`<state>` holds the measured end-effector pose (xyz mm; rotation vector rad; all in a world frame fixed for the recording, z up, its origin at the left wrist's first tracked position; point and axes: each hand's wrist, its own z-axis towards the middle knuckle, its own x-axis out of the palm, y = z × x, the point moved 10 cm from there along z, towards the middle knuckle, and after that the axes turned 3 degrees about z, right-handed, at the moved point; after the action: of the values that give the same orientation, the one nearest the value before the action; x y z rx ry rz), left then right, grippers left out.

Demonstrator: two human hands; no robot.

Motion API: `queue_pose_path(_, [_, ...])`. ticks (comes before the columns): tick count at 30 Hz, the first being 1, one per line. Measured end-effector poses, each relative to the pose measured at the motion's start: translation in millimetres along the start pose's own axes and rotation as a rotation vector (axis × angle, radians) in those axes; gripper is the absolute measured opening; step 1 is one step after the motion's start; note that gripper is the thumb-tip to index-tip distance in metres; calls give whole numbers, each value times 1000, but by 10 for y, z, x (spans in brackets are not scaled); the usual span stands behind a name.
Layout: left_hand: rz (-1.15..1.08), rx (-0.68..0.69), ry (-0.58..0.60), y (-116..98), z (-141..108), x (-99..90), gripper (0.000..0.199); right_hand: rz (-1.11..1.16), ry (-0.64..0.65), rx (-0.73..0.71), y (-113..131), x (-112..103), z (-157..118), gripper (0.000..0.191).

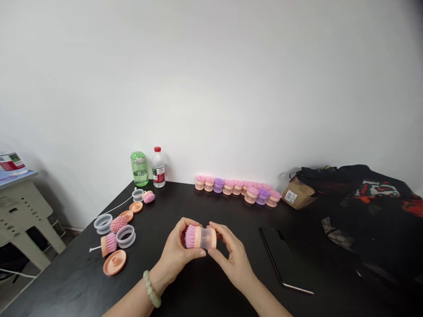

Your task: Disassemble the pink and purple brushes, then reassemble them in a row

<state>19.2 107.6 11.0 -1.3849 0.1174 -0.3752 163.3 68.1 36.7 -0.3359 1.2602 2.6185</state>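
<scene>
Between my two hands, above the black table, lies a pink-bristled scrub brush point(200, 237) turned on its side, with a translucent middle ring and peach ends. My left hand point(178, 248) is closed around the bristle end, thumb along the near side. The fingers and thumb of my right hand point(228, 251) grip the peach cap at the other end. To the left lie loose brush parts: a pink bristle head with a white stem point(108, 243), a peach cap point(114, 263), a translucent ring point(126, 236) and several similar pieces.
Along the wall stands a row of pink and purple brushes point(228, 187). A green bottle point(139, 169) and a water bottle point(158, 168) are at the back left. On the right are a dark tablet point(284, 255), a brown paper package point(300, 193) and black cloth point(357, 220).
</scene>
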Motion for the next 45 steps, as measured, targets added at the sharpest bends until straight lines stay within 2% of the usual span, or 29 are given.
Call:
queue_pose_path(4, [31,19,2,-17,3,-9,58,3,-23,29,-28,-16,24,42])
queue_pose_path(10, [52,18,39,1,-7,22,59,139,19,209,-202,54,18,40])
queue_pose_path(18, [123,60,70,-15,-8,41,57,254,53,352,-304,94,-6,37])
queue_pose_path(26, [209,144,87,-104,-26,74,52,594,46,600,-507,296,-123,45])
queue_pose_path(31, [247,150,101,-116,-25,83,54,642,87,680,-578,375,-163,49])
queue_pose_path(34, [296,201,114,-169,-33,98,47,698,136,730,-602,433,-198,47])
queue_pose_path(39, [304,221,124,-196,-38,104,45,776,188,754,-578,482,-217,49])
queue_pose_path(43, [303,213,134,-182,-32,103,43,755,221,771,-580,501,-227,53])
queue_pose_path(45, [322,198,134,-159,-22,104,42,662,248,774,-618,491,-232,56])
